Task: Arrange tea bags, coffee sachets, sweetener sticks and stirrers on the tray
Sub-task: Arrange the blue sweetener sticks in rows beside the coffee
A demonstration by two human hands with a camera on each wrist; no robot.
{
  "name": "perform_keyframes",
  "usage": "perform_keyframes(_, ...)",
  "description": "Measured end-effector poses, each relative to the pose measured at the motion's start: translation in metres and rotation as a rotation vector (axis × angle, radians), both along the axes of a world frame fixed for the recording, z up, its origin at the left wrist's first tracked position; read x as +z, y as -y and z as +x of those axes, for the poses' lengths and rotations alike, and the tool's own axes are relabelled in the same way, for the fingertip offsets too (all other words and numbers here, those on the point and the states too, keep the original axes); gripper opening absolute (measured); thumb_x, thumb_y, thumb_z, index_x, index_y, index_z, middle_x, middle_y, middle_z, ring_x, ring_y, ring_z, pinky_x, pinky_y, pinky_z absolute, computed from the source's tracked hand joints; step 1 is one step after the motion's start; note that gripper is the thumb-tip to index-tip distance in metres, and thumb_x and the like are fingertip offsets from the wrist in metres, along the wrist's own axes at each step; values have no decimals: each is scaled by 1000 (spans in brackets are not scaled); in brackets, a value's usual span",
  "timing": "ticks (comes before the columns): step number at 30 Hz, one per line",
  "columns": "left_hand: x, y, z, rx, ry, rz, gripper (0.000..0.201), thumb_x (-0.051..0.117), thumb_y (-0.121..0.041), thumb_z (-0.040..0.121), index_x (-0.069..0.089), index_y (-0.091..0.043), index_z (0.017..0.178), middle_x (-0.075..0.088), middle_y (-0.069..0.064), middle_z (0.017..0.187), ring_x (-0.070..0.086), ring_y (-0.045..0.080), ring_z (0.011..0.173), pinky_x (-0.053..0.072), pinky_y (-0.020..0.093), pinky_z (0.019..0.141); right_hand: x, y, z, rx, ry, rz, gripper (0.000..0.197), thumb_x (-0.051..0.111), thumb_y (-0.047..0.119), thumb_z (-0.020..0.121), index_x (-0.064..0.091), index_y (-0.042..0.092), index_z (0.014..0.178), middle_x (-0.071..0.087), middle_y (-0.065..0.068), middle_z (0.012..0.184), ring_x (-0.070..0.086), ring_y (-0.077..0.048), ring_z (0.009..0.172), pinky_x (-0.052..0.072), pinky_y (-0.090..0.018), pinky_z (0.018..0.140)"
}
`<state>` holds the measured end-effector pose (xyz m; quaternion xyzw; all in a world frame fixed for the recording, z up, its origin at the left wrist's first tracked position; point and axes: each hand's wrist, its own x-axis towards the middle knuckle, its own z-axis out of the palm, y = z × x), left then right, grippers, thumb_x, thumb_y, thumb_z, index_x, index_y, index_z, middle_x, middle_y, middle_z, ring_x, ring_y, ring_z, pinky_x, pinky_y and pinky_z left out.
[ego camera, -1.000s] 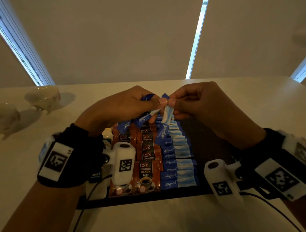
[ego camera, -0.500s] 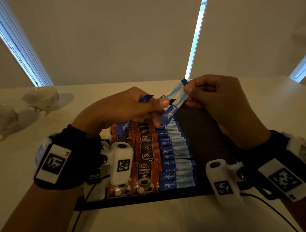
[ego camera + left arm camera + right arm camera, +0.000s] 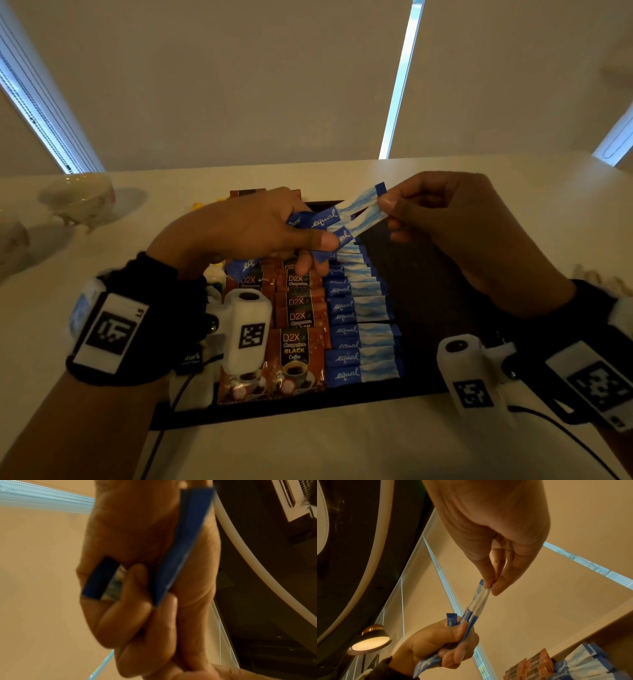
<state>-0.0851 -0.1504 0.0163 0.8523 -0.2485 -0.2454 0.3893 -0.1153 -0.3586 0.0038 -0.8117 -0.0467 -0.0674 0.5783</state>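
My right hand (image 3: 442, 219) had lifted from the left hand (image 3: 246, 229), its grip now pinching two sweetener sticks (image 3: 356, 214) by their pale ends above the tray (image 3: 428, 284); the left still clutched the rest. I judged they'd join the row (image 3: 359, 329) next.

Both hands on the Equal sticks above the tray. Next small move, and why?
Probably: right hand draws its pinched sweetener sticks free of the bunch gripped by the left hand, then lays them at the far end of the blue row on the tray. That row's far end sits just below the hands.
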Motion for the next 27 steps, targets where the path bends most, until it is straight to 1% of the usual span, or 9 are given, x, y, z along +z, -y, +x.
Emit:
perform_keyframes(3, -1, 5, -2, -19, -25, 38, 23, 56, -22, 89, 68, -13, 71, 61, -5, 51, 47, 0, 40, 34, 7, 43, -2, 5, -6, -10, -22, -32, 5, 66, 16, 81, 68, 12, 84, 69, 0, 77, 68, -8, 74, 57, -20, 63)
perform_keyframes(6, -1, 4, -3, 4, -8, 52, 32, 62, -34, 79, 70, -4, 72, 59, -2, 49, 46, 2, 41, 35, 10, 45, -9, 11, -14, -34, -144, 16, 2, 66, 13, 80, 68, 13, 79, 70, 0, 80, 69, -11, 77, 58, -20, 65)
perform_keyframes(9, 4, -2, -3, 92, 52, 28, 39, 64, -45, 67, 76, -11, 82, 68, 4, 64, 55, 14, 53, 45, 18, 55, -24, 19, -24, -98, -340, 114, 3, 67, 11, 78, 69, 9, 77, 70, -12, 85, 67, -19, 76, 59, -25, 70)
perform_keyframes(10, 6, -4, -3, 132, 62, 6, 38, 64, -43, 68, 76, -12, 86, 69, 2, 64, 57, 11, 50, 48, 17, 54, -30, 23, -27, -125, -398, 123, 4, 68, 11, 78, 70, 8, 77, 70, -14, 86, 67, -20, 75, 59, -25, 69)
perform_keyframes(12, 9, -8, -2, 193, 74, -29, 38, 62, -38, 70, 75, -9, 91, 68, -1, 62, 48, 1, 39, 38, 9, 41, -40, 29, -34, -173, -498, 127, 4, 68, 11, 78, 71, 7, 78, 71, -12, 85, 68, -17, 73, 59, -22, 63)
perform_keyframes(14, 12, -11, -2, 207, 86, -29, 38, 61, -39, 70, 75, -11, 91, 68, -2, 62, 40, 0, 35, 33, 7, 37, -46, 33, -40, -214, -567, 143, 5, 69, 10, 78, 71, 7, 80, 71, -8, 79, 69, -13, 67, 57, -20, 58)
perform_keyframes(17, 13, -13, -4, 210, 80, -26, 35, 61, -39, 71, 75, -13, 90, 69, -1, 64, 39, 0, 36, 33, 8, 38, -51, 33, -46, -220, -623, 174, 6, 68, 8, 78, 71, 4, 82, 71, -6, 71, 69, -10, 61, 55, -18, 54)
perform_keyframes(23, 13, -13, -4, 200, 77, -21, 39, 61, -41, 70, 75, -12, 92, 68, -1, 64, 42, 0, 37, 32, 7, 38, -54, 25, -50, -143, -715, 138, 5, 66, 7, 80, 71, 4, 81, 71, -4, 67, 69, -9, 60, 52, -16, 50)
perform_keyframes(27, 13, -14, -3, 189, 72, -16, 44, 62, -45, 66, 75, -12, 93, 69, 0, 66, 39, 1, 37, 33, 9, 38, -57, 21, -53, -118, -734, 146, 6, 65, 5, 80, 70, 2, 84, 71, -8, 71, 69, -9, 59, 52, -15, 50)
